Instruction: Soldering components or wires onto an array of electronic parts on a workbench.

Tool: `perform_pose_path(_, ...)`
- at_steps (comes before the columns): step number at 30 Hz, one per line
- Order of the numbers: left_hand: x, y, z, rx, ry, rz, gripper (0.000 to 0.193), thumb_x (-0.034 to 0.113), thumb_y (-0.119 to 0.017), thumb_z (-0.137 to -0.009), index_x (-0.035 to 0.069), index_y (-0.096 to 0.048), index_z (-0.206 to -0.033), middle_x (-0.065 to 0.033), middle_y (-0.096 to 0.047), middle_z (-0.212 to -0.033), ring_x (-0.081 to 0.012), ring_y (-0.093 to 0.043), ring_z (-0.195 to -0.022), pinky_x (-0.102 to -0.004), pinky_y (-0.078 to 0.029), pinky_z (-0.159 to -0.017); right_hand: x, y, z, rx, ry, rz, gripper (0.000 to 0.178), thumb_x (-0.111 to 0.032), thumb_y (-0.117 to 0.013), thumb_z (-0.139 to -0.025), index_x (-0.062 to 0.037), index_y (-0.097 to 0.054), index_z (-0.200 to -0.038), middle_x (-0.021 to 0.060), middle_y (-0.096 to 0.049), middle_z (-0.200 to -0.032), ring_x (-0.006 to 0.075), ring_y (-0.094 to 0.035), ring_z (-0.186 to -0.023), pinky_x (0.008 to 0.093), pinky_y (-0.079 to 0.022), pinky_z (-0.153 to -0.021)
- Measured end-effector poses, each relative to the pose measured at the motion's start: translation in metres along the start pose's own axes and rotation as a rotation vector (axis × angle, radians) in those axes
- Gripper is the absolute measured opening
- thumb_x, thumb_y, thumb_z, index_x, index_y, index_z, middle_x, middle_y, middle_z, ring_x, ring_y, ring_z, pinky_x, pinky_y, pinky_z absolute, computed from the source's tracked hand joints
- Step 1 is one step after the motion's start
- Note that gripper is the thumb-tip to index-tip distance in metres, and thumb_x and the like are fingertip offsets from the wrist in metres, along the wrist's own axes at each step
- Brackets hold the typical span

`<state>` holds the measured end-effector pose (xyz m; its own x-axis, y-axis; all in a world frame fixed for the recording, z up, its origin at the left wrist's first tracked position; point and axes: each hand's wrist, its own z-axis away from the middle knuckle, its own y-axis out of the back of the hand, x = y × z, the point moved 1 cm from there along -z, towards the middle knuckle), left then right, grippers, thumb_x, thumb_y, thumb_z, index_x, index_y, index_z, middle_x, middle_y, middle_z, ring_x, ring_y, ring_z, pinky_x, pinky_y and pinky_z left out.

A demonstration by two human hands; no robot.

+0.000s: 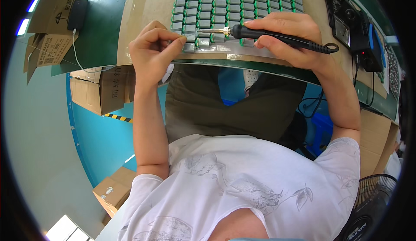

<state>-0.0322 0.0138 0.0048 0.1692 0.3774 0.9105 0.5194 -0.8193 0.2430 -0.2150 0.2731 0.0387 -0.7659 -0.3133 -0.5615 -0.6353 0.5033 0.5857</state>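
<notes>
Blue flooring (99, 148) shows beneath the green bench (102, 24) on the left of the frame. At upper left, an opened cardboard box (54, 22) stands beside a small black device (78, 15) with a white cable. Next comes the left hand (151, 52), thumb and forefinger tips together by the grid's lower-left corner; I cannot tell what they pinch. Grey-topped modules with green edges (219, 10) fill the upper middle in close rows. Over their near rows a soldering iron (241, 31) points leftward, its handle clamped in the grip of the right hand (305, 28). Further right sits a black box-shaped unit (363, 46). I'd keep the left fingertips clear of the tip, steady both wrists, and touch one spot briefly without brushing neighbouring modules.
</notes>
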Motion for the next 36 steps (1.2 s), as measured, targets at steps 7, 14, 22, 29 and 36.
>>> perform_pose_path(7, 0.0001, 0.0019, 0.0003, -0.015, -0.027, -0.035, 0.008, -0.008, -0.081, -0.073, -0.003, -0.076, -0.078, 0.0018, -0.057, -0.076, -0.0054, -0.046, -0.068, -0.0226, -0.033, -0.059, -0.0002, 0.0014, 0.0006, -0.027, 0.002, 0.003, 0.035, 0.001, -0.068, -0.088, 0.0092, -0.073, -0.121, 0.0150, -0.075, -0.084, 0.0195, -0.073, -0.072, 0.0296, -0.056, -0.065)
perform_pose_path(14, 0.0022, 0.0009, 0.0000, -0.048, -0.022, -0.062, 0.009, -0.007, -0.080, -0.071, -0.001, -0.077, -0.077, 0.0030, -0.055, -0.074, -0.0044, -0.044, -0.065, -0.0227, -0.031, -0.057, 0.0015, -0.0009, 0.0011, -0.025, 0.006, -0.033, 0.033, 0.000, -0.073, -0.085, 0.0083, -0.075, -0.117, 0.0180, -0.075, -0.088, 0.0225, -0.072, -0.073, 0.0308, -0.056, -0.065)
perform_pose_path(22, 0.0022, 0.0005, -0.0003, -0.058, -0.040, -0.089, 0.009, -0.007, -0.079, -0.071, -0.002, -0.077, -0.078, 0.0034, -0.054, -0.074, -0.0044, -0.044, -0.065, -0.0226, -0.030, -0.057, 0.0024, -0.0024, 0.0029, -0.018, 0.005, -0.038, 0.032, -0.003, -0.076, -0.085, 0.0065, -0.076, -0.116, 0.0187, -0.075, -0.089, 0.0242, -0.071, -0.073, 0.0321, -0.055, -0.065)
perform_pose_path(29, 0.0030, -0.0014, -0.0002, -0.050, -0.051, -0.142, 0.008, -0.005, -0.081, -0.070, -0.002, -0.077, -0.077, 0.0030, -0.054, -0.072, -0.0051, -0.043, -0.065, -0.0231, -0.030, -0.057, 0.0014, -0.0022, 0.0030, -0.025, 0.003, -0.041, 0.032, -0.002, -0.076, -0.085, 0.0064, -0.076, -0.117, 0.0161, -0.073, -0.084, 0.0230, -0.068, -0.069, 0.0324, -0.052, -0.062)
perform_pose_path(36, 0.0037, -0.0015, -0.0008, -0.048, -0.058, -0.183, 0.009, -0.004, -0.082, -0.070, -0.002, -0.078, -0.078, 0.0029, -0.054, -0.072, -0.0051, -0.044, -0.064, -0.0229, -0.030, -0.056, 0.0034, -0.0024, 0.0029, 0.019, 0.045, -0.032, 0.033, -0.001, -0.075, -0.086, 0.0062, -0.075, -0.117, 0.0143, -0.071, -0.080, 0.0208, -0.065, -0.066, 0.0320, -0.049, -0.059)
